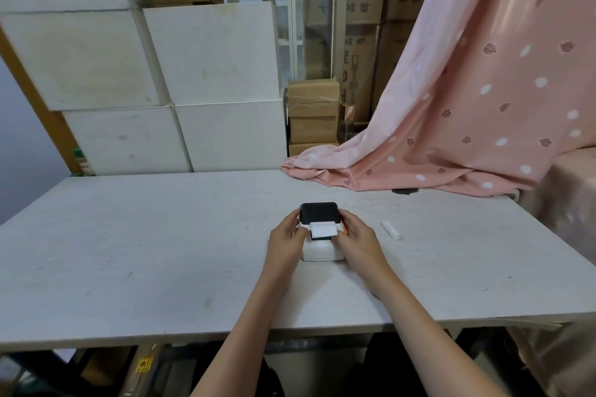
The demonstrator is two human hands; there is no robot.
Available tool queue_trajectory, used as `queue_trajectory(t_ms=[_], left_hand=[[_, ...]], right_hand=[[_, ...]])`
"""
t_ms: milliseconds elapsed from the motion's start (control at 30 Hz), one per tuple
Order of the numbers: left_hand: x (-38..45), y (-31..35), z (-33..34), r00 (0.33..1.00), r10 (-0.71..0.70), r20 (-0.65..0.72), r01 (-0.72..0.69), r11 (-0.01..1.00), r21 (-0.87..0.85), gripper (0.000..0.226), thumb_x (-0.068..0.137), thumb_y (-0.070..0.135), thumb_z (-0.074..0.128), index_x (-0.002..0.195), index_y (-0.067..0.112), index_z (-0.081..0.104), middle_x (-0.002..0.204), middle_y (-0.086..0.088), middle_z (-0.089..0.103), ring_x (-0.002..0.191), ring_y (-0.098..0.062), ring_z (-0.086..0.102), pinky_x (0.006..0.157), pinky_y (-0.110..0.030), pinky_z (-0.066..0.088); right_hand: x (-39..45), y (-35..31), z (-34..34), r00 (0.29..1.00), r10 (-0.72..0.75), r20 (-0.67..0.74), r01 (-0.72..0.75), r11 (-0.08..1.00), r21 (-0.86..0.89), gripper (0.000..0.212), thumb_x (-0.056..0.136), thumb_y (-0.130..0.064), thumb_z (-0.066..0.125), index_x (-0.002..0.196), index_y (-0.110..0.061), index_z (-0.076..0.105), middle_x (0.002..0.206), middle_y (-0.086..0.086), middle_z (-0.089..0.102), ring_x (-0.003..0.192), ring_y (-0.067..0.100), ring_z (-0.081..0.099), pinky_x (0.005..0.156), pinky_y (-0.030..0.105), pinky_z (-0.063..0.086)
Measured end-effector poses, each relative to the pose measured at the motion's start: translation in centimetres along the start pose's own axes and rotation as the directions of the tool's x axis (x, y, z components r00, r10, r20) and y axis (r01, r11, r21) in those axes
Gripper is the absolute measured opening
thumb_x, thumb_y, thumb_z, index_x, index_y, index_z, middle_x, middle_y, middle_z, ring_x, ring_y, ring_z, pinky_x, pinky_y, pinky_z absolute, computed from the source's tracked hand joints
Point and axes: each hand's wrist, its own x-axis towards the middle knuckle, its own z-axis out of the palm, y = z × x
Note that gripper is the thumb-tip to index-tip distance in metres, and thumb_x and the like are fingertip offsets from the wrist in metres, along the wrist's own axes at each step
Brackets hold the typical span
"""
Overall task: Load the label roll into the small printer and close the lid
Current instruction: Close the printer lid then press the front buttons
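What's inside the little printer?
White label paper shows at the printer's open top, below the raised black lid. The left hand and right hand cover its sides, so whatever sits deeper inside is hidden.

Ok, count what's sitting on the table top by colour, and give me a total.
White and black: 1, the small printer, held between the left hand and right hand
White: 1, the small stick
Pink: 1, the cloth
Total: 3

label roll [322, 231] mostly hidden in printer [322, 250], both hands' fingers [295, 219] partly behind it, forearms cut off at btm
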Motion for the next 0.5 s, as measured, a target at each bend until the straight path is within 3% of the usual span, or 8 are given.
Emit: queue_trajectory(t_ms=[67,133,367,500], left_hand=[[0.0,-0.04,0.02,1.0,0.006,0.004,-0.006,1.0,-0.009,0.05,0.09,-0.002,0.051,0.111,0.039,0.07,0.113,0.015,0.074,0.109,-0.007,0.068,0.091,-0.029,0.053],[0.05,-0.09,0.04,1.0,0.014,0.01,-0.014,1.0,-0.011,0.051,0.09,-0.003,0.051,0.111,0.04,0.069,0.113,0.017,0.074,0.109,-0.004,0.067,0.09,-0.028,0.053],[0.14,-0.12,0.09,1.0,0.009,-0.003,-0.009,1.0,0.011,0.051,0.091,-0.001,0.054,0.107,0.045,0.067,0.108,0.027,0.072,0.109,0.002,0.066,0.094,-0.026,0.052],[0.13,-0.13,0.13,1.0,0.004,0.006,-0.005,0.999,0.034,0.052,0.09,0.001,0.054,0.108,0.047,0.067,0.111,0.025,0.072,0.11,0.001,0.065,0.096,-0.028,0.051]], right_hand=[[0.14,0.08,-0.04,1.0,0.03,-0.009,-0.029,0.998,0.051,0.037,0.095,-0.012,0.067,0.125,-0.034,0.062,0.118,-0.025,0.066,0.098,-0.027,0.061,0.078,0.004,0.05],[0.33,0.34,-0.04,0.999,0.039,-0.026,-0.037,0.996,0.075,0.041,0.095,-0.015,0.07,0.132,-0.03,0.06,0.121,-0.023,0.065,0.096,-0.029,0.059,0.078,0.004,0.049],[0.57,0.57,0.07,0.997,0.055,-0.048,-0.05,0.995,0.091,0.053,0.092,-0.02,0.075,0.142,-0.021,0.058,0.135,-0.013,0.065,0.122,-0.004,0.06,0.09,0.015,0.048],[0.84,0.43,0.07,0.996,0.076,-0.05,-0.073,0.995,0.072,0.053,0.09,-0.022,0.075,0.14,-0.025,0.058,0.135,-0.013,0.065,0.122,0.002,0.063,0.093,0.02,0.049]])
